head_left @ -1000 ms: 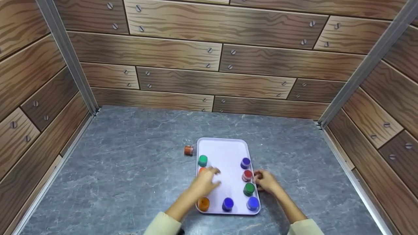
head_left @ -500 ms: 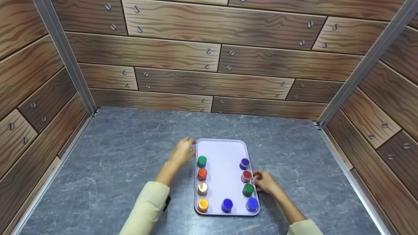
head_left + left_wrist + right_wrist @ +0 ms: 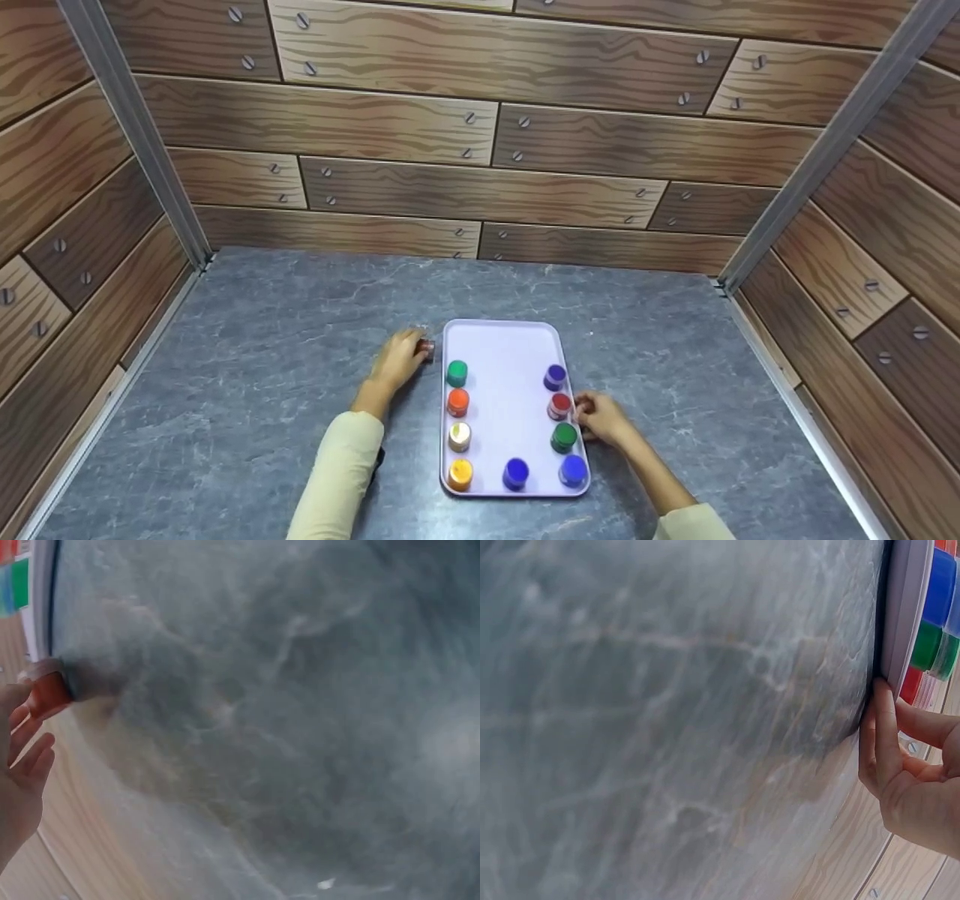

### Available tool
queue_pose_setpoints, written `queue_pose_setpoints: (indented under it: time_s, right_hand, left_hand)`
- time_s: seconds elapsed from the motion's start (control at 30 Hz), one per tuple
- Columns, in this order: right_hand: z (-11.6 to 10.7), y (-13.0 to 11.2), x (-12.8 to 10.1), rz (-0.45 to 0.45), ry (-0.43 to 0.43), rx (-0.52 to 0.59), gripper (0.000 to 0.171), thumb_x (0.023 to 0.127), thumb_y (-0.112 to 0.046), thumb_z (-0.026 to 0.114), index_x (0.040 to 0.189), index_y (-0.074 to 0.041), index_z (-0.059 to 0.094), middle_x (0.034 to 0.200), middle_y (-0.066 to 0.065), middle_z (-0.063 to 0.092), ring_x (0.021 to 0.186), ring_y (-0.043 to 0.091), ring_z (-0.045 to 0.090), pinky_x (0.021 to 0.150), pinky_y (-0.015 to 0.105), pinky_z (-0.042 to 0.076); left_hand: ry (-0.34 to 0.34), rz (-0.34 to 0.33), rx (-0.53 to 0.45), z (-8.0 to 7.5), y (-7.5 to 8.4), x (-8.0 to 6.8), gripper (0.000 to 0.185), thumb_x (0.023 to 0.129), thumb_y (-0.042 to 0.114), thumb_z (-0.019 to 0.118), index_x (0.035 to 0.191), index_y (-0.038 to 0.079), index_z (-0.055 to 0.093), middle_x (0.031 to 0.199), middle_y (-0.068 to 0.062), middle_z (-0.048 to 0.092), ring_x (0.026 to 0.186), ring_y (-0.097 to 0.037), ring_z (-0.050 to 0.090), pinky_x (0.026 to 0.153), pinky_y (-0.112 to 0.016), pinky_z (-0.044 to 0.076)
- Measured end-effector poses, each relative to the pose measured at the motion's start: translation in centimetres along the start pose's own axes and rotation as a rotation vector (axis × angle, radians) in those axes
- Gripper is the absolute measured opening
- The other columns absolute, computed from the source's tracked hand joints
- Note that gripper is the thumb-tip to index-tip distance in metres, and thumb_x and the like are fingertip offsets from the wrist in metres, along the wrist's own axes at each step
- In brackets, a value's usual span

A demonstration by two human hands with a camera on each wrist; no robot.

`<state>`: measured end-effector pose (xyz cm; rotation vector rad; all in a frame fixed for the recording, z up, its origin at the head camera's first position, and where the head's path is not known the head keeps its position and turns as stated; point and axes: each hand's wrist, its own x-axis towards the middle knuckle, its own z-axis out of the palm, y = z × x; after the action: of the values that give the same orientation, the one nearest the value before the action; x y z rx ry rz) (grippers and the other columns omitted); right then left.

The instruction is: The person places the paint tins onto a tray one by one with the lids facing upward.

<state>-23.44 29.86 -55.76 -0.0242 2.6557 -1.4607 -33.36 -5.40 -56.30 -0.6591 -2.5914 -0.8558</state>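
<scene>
My left hand (image 3: 396, 363) is left of the lilac tray (image 3: 502, 349), its thumb and fingers around a small brown paint jar (image 3: 50, 696). The jar lies on its side beside the tray's left edge, partly hidden by the fingers in the head view. My right hand (image 3: 604, 420) pinches the tray's right rim, with the thumb on the rim and fingers against its outer side. Paint jars stand upright on the tray: green (image 3: 457, 373), orange-red (image 3: 458, 402) and others down the left, purple (image 3: 555, 376), red (image 3: 559, 406) and others down the right.
The tray lies on a grey marbled table (image 3: 300, 315). A dark blue jar (image 3: 515, 473) stands at the middle of the tray's near edge, between a yellow jar (image 3: 460, 474) and a blue jar (image 3: 573, 470). Wood-patterned walls (image 3: 480, 135) enclose the table at the back and sides.
My left hand has moved from over the tray's left row out to the brown jar and taken hold of it. The right hand has stayed at the tray's rim.
</scene>
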Motion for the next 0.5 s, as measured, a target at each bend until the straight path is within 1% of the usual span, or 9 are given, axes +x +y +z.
queue_pose_setpoints:
  time_s: [0.1, 0.17, 0.27, 0.33, 0.43, 0.5]
  right_hand:
    - [-0.03, 0.04, -0.01, -0.001, 0.0, 0.009, 0.024, 0.077, 0.014, 0.049, 0.1, 0.017, 0.051, 0.074, 0.009, 0.053, 0.066, 0.019, 0.051, 0.052, 0.035, 0.053]
    - [-0.09, -0.01, -0.02, -0.007, -0.007, 0.009, 0.025, 0.076, 0.014, 0.05, 0.101, 0.017, 0.051, 0.076, 0.013, 0.053, 0.067, 0.018, 0.051, 0.052, 0.035, 0.054]
    - [-0.16, -0.17, -0.15, -0.015, -0.023, 0.005, 0.025, 0.077, 0.013, 0.051, 0.101, 0.018, 0.049, 0.077, 0.016, 0.053, 0.067, 0.018, 0.051, 0.053, 0.036, 0.054]
    - [-0.16, -0.28, -0.24, -0.016, -0.019, 0.002, 0.025, 0.077, 0.013, 0.052, 0.101, 0.018, 0.049, 0.076, 0.014, 0.053, 0.067, 0.019, 0.052, 0.053, 0.036, 0.054]
    - [-0.11, -0.31, -0.27, -0.023, -0.008, -0.004, 0.024, 0.077, 0.013, 0.053, 0.1, 0.018, 0.05, 0.075, 0.011, 0.053, 0.067, 0.019, 0.052, 0.052, 0.036, 0.054]
    - [-0.07, -0.19, -0.23, -0.019, -0.002, -0.007, 0.024, 0.076, 0.013, 0.052, 0.1, 0.017, 0.05, 0.075, 0.011, 0.053, 0.067, 0.019, 0.052, 0.052, 0.036, 0.053]
  left_hand:
    - [-0.028, -0.013, -0.008, 0.24, -0.37, -0.31, 0.026, 0.079, 0.005, 0.069, 0.102, -0.004, 0.061, 0.097, -0.017, 0.061, 0.093, -0.036, 0.057, 0.082, -0.046, 0.046]
    - [-0.042, -0.015, -0.01, 0.33, -0.53, -0.42, 0.03, 0.078, 0.006, 0.07, 0.105, -0.004, 0.061, 0.102, -0.017, 0.061, 0.098, -0.035, 0.056, 0.084, -0.045, 0.045]
    - [-0.055, 0.005, 0.007, 0.46, -0.75, -0.55, 0.038, 0.078, 0.005, 0.07, 0.113, -0.005, 0.059, 0.112, -0.02, 0.058, 0.104, -0.037, 0.053, 0.089, -0.045, 0.042]
    - [-0.058, 0.03, 0.026, 0.6, -0.84, -0.66, 0.04, 0.078, 0.004, 0.07, 0.115, -0.006, 0.057, 0.115, -0.021, 0.056, 0.106, -0.038, 0.051, 0.091, -0.045, 0.041]
    - [-0.048, 0.054, 0.057, 0.85, -0.9, -0.78, 0.039, 0.078, 0.005, 0.07, 0.113, -0.006, 0.058, 0.113, -0.021, 0.057, 0.104, -0.037, 0.052, 0.091, -0.045, 0.041]
    - [-0.033, 0.058, 0.071, 1.03, -0.9, -0.8, 0.037, 0.078, 0.007, 0.07, 0.11, -0.005, 0.059, 0.109, -0.019, 0.058, 0.101, -0.037, 0.053, 0.088, -0.045, 0.042]
